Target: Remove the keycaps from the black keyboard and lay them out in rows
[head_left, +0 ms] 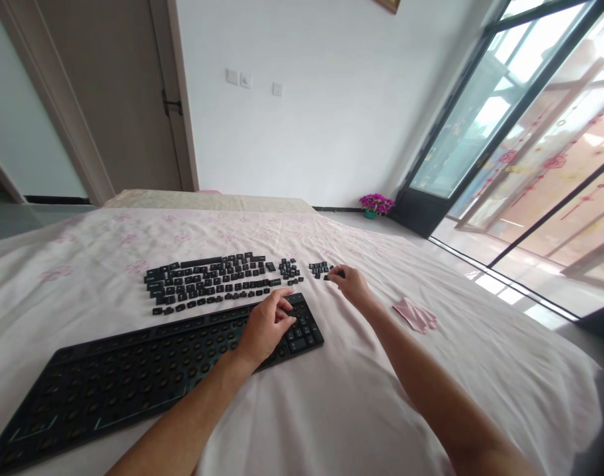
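At keyboard (157, 367) and keycaps (319, 267) — curled hands (264, 327) (352, 284)

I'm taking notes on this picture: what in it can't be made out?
All in the head view:
Loose keycaps: their lettering is too small to read.
Keyboard: partly hidden by the left hand and forearm.
Dark piece in the right hand: small, partly covered by it.
Wall frame: cut off by the top edge.
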Available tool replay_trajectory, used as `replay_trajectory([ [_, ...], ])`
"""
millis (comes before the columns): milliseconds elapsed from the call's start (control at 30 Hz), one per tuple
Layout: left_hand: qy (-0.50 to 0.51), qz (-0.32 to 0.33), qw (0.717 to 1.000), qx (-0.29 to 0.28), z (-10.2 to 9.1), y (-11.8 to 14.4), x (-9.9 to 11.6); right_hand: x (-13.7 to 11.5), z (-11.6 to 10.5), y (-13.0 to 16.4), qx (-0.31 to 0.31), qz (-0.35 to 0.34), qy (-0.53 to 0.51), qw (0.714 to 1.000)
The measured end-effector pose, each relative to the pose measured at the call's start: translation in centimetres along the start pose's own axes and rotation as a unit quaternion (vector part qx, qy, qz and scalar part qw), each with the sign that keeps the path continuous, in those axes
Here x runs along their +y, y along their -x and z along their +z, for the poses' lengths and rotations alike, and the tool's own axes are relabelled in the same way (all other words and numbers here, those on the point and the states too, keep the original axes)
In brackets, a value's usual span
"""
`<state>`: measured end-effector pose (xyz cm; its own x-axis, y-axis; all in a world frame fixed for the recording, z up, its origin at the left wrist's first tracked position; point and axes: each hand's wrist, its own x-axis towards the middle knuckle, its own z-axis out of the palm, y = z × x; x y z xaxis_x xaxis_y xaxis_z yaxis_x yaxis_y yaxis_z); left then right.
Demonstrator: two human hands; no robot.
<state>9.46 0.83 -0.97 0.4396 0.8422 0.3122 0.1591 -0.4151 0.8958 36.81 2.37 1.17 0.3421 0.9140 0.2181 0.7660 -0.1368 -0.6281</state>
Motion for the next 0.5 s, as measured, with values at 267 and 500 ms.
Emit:
replay_trajectory([
  [267,-0.014,0.004,1.0,-0.006,0.0,0.1,0.1,2.5,0.9,-3.5,0.0,0.03,0.04,0.999],
  [500,-0.018,0.007,1.0,-0.011,0.0,0.1,-0.2,3.1,1.9,-4.1,0.001,0.045,0.045,0.998],
])
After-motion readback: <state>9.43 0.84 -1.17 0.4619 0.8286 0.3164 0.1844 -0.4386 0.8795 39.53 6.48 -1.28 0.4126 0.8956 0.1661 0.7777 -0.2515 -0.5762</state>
